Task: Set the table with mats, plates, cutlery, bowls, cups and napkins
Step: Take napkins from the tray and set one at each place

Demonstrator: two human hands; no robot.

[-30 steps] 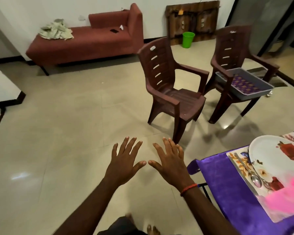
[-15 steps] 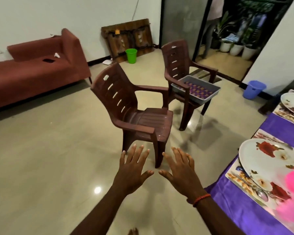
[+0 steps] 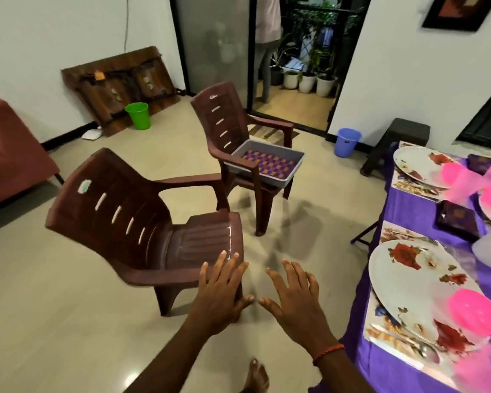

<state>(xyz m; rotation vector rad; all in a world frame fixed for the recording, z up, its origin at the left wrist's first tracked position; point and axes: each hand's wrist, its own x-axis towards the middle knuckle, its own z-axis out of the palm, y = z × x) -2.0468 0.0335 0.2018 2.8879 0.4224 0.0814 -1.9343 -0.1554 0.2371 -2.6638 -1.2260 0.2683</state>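
Left hand (image 3: 221, 290) and right hand (image 3: 292, 299) spread flat side by side, holding nothing.
Just beyond the left hand's fingers stands a brown chair (image 3: 142, 222); farther ahead, a second chair (image 3: 227, 123) carries a grey tray (image 3: 267, 165). Right of the right hand, on the purple table (image 3: 403, 205), a floral plate (image 3: 408, 282) with a pink bowl (image 3: 476, 310) lies on a mat (image 3: 394, 234).

Bare arms, a red thread bracelet (image 3: 328, 353) on the right wrist.

Beige tiled floor (image 3: 68, 279), white walls (image 3: 54, 38) — two brown plastic chairs (image 3: 142, 222), green bin (image 3: 137, 115).
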